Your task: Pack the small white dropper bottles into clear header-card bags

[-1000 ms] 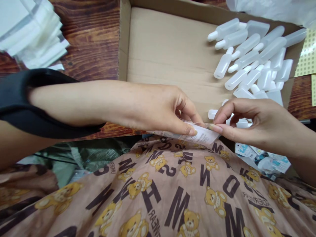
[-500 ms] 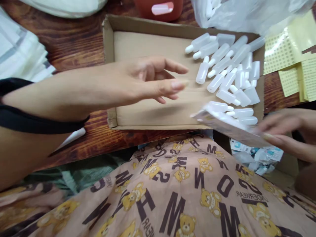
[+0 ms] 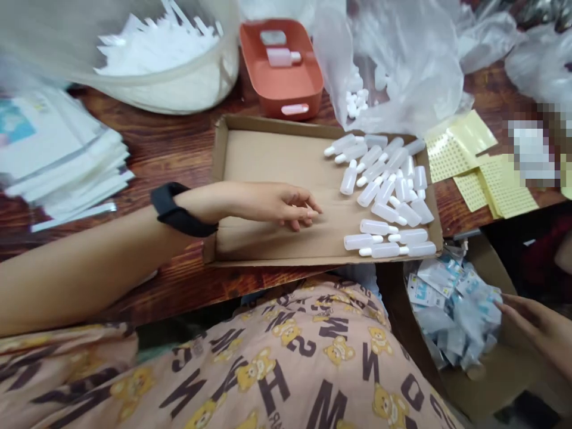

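Note:
My left hand [image 3: 292,205] hovers over a shallow cardboard tray [image 3: 268,158], its fingers loosely curled and apart, holding nothing. On the tray's right side lie several small translucent bottles with white caps [image 3: 370,158], mostly at slanted angles. A short row of similar bottles [image 3: 379,249] lies along its near right edge. At the lower right, my right hand [image 3: 536,322] is over an open carton [image 3: 491,262], with outstretched fingertips beside the clear packets with blue-and-white cards [image 3: 465,304] heaped inside. Whether the fingertips touch a packet is hard to tell.
An orange-red container [image 3: 281,86] with a bottle in it stands behind the tray. White strips fill a large pale basin [image 3: 170,89] at the back left. Flat white packets [image 3: 75,155] are stacked at left. A clear bag of white caps [image 3: 393,71] and yellow sticker sheets [image 3: 504,185] lie right.
My right hand has moved down to the carton and let go of the flat packet it held. My left hand stays over the tray. The view has tilted up and shows more of the table.

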### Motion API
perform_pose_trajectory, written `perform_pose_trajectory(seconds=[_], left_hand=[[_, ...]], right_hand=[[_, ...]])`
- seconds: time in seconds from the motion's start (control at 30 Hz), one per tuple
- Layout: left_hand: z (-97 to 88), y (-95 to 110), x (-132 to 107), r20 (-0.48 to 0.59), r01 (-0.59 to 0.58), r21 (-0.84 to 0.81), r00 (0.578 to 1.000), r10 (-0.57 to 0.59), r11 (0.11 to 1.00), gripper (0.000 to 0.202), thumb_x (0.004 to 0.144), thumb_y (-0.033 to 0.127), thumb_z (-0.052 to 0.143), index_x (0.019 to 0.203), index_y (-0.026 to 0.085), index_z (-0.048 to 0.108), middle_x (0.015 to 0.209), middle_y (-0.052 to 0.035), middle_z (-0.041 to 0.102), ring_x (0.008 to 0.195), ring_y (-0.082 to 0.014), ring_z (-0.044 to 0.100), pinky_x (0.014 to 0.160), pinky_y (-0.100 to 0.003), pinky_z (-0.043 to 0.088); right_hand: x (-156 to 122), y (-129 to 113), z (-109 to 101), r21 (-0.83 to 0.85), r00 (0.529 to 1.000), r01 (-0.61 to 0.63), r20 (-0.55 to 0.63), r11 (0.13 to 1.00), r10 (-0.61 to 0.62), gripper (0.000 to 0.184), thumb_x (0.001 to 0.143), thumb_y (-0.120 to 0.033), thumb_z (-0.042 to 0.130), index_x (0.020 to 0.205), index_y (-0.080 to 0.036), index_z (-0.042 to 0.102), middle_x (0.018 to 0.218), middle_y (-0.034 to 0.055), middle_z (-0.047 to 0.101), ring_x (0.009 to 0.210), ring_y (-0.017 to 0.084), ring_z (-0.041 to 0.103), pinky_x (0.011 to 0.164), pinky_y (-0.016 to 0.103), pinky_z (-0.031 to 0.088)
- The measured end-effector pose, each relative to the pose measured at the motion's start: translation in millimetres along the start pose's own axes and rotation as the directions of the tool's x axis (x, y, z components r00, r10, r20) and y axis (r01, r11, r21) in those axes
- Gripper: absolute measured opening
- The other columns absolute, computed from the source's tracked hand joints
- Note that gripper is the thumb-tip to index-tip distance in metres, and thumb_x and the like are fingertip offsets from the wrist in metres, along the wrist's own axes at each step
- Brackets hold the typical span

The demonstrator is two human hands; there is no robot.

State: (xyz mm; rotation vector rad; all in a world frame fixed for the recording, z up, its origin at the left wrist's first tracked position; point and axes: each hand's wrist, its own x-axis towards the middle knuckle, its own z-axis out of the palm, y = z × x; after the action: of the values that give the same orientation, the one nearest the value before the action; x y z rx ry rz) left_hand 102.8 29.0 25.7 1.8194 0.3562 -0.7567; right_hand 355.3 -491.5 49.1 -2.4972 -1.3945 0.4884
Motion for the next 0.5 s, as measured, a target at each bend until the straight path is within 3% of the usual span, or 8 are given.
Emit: perform_pose_trajectory(seconds=[0.07,0.1,0.23,0.33,0.4,0.5], left_hand=[[-2.3,-4,-3,0.001,0.002,-0.012,1.000,-0.002,1.000,0.062,0.095,0.061,0.061,0.141,0.019,0.063,0.135,-0.0140,0.076,0.110,-0.0234,0.076,0.090,-0.030,0.056],[-3.3,-8,-5,-0.002,0.005,-0.018,1.000,-0.005,1.000,0.063,0.095,0.062,0.061,0.140,0.019,0.063,0.135,-0.0145,0.076,0.110,-0.0238,0.076,0.089,-0.030,0.056],[-8.1,-18,-15,-0.040,-0.005,-0.035,0.999,0.004,0.999,0.059,0.098,0.064,0.057,0.134,0.018,0.064,0.133,-0.0154,0.077,0.109,-0.0238,0.076,0.087,-0.030,0.056],[-21.5,-11,-25,-0.215,-0.036,0.083,0.975,0.053,0.996,0.051,0.102,0.058,0.052,0.127,0.017,0.069,0.120,-0.0129,0.081,0.102,-0.0226,0.076,0.087,-0.030,0.054],[-40.3,1,-29,-0.436,-0.046,0.231,0.888,0.146,0.972,0.047,0.104,0.053,0.051,0.125,0.016,0.072,0.112,-0.0115,0.081,0.099,-0.0229,0.074,0.087,-0.031,0.052],[-82.6,16,-23,-0.710,0.049,0.427,0.637,0.301,0.903,0.038,0.106,0.040,0.051,0.124,0.016,0.073,0.119,-0.0120,0.080,0.105,-0.0245,0.072,0.091,-0.033,0.050]], right_hand=[[30,-13,11,-0.075,0.995,-0.058,-0.090,0.996,0.051,0.013,0.098,-0.036,0.071,0.108,-0.039,0.078,0.088,0.0027,0.086,0.067,0.036,0.082,0.049,0.040,0.061],[49,-24,13,-0.100,0.993,-0.048,-0.114,0.994,0.036,0.015,0.100,-0.042,0.068,0.110,-0.037,0.077,0.097,0.0041,0.087,0.076,0.036,0.084,0.057,0.042,0.065],[134,-85,17,-0.166,0.964,0.231,-0.097,0.959,-0.249,0.035,0.110,-0.051,0.051,0.123,-0.026,0.072,0.118,0.0090,0.083,0.101,0.032,0.083,0.087,0.046,0.066],[195,-135,24,-0.246,0.863,0.472,-0.068,0.847,-0.501,0.033,0.114,-0.039,0.046,0.123,-0.021,0.073,0.116,0.0107,0.082,0.100,0.028,0.082,0.085,0.042,0.063],[228,-162,31,-0.318,0.780,0.585,-0.028,0.746,-0.625,0.030,0.113,-0.029,0.048,0.125,-0.019,0.073,0.115,0.0122,0.082,0.096,0.028,0.081,0.078,0.040,0.062],[261,-188,42,-0.404,0.708,0.660,0.051,0.634,-0.704,0.030,0.108,-0.013,0.050,0.126,-0.016,0.073,0.116,0.0146,0.081,0.093,0.027,0.080,0.073,0.038,0.061]])
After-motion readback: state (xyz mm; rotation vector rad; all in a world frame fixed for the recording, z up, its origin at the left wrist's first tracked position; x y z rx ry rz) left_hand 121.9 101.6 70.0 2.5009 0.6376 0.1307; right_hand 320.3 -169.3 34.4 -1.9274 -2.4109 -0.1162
